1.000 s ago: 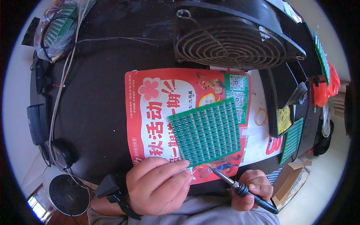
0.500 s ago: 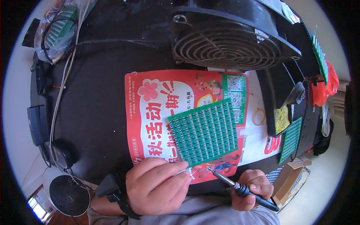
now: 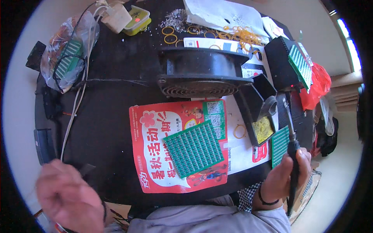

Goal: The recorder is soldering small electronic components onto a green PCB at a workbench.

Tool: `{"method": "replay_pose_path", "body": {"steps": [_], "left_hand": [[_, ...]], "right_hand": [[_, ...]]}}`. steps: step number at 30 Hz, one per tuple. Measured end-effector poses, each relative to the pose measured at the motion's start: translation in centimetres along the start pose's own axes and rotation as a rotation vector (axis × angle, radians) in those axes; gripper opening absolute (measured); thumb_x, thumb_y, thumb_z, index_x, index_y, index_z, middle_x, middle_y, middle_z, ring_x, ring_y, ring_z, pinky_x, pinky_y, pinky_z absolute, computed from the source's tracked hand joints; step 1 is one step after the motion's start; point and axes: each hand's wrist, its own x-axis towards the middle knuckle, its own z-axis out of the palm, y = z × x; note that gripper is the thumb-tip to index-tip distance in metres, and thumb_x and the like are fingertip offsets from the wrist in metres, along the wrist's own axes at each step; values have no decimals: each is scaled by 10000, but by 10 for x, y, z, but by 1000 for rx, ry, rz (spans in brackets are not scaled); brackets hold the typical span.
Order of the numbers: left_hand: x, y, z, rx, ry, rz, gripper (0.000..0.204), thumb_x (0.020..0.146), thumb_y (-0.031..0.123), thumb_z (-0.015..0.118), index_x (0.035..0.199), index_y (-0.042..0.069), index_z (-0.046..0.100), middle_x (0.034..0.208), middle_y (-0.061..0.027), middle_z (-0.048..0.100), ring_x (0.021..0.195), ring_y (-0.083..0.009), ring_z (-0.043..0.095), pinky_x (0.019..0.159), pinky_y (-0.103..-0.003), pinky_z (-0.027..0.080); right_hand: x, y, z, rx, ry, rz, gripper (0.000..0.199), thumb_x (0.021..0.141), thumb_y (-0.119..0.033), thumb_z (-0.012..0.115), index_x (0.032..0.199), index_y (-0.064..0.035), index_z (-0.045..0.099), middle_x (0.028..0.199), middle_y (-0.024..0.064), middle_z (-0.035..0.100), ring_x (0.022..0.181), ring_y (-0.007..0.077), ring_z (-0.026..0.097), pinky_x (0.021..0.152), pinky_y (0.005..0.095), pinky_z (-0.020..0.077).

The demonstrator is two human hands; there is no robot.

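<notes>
A green circuit board (image 3: 193, 148) lies tilted on a red printed flyer (image 3: 155, 155) on the black table. My right hand (image 3: 285, 174) grips a black soldering iron (image 3: 292, 151) at the lower right, its tip pointing up toward the black iron stand (image 3: 256, 116) with a yellow sponge (image 3: 263, 130). My left hand (image 3: 68, 198) is blurred at the lower left, off the board, near the table's edge; I cannot tell whether it holds anything.
A black round fan (image 3: 202, 73) stands behind the flyer. Another green board (image 3: 279, 145) lies by the stand, a third (image 3: 301, 66) on a black box. Yellow rubber bands (image 3: 233, 37), a bagged board (image 3: 66, 56), white cables and a charger fill the back.
Both hands left the board's lower edge. My left hand swung out to the lower left, my right hand carried the soldering iron right toward the stand. The view also tilted, showing more of the table's back.
</notes>
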Motion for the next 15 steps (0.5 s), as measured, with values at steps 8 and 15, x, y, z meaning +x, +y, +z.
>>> {"method": "replay_pose_path", "body": {"steps": [8, 15], "left_hand": [[4, -16, 37, 58, -280, -301, 79, 789, 47, 610, 798, -30, 596, 729, -65, 489, 676, -139, 440, 607, -250, 330], [-3, -34, 43, 143, -562, -310, 144, 707, -9, 722, 850, 10, 714, 616, -48, 578, 515, -105, 505, 468, -239, 360]], "right_hand": [[-8, 17, 12, -28, -188, -59, 330, 882, -86, 553, 1195, 4, 499, 954, 170, 543, 821, 288, 545, 716, 394, 444], [-19, 16, 13, 108, -158, 27, 327, 920, -105, 514, 1220, 23, 494, 1089, 171, 571, 938, 227, 577, 829, 344, 462]]}}
